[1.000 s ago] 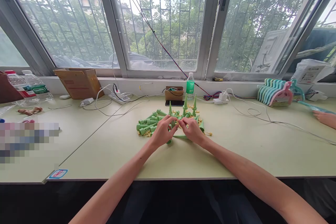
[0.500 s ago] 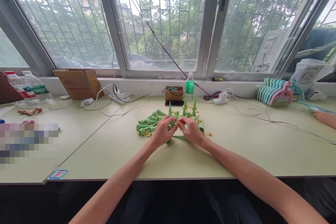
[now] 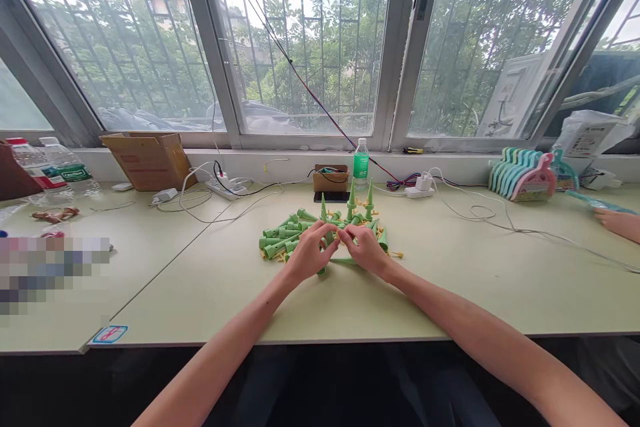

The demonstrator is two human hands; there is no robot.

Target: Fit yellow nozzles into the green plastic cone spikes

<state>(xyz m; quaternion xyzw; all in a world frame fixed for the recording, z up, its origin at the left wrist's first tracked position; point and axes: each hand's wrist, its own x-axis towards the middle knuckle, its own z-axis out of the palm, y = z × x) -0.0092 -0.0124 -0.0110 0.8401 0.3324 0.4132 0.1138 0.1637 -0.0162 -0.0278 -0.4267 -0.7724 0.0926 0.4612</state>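
A heap of green cone-shaped plastic parts (image 3: 283, 235) lies in the middle of the pale table (image 3: 450, 280), with small yellow pieces (image 3: 397, 255) scattered beside it. Three green cones (image 3: 353, 195) stand upright at the back of the heap. My left hand (image 3: 307, 252) and my right hand (image 3: 367, 248) meet over the heap, fingers curled and pinched together on a green part with a small yellow piece. What exactly sits between the fingertips is mostly hidden.
Behind the heap are a phone (image 3: 332, 197), a small cardboard box (image 3: 331, 178), a green-labelled bottle (image 3: 361, 163), a power strip (image 3: 227, 185) and cables. An open carton (image 3: 150, 157) and water bottles (image 3: 60, 167) stand left. Stacked coloured plastic items (image 3: 523, 175) and another person's hand (image 3: 617, 221) are right.
Both hands stay over the heap; the fingers have shifted only slightly around the small part. The view has tilted a little.
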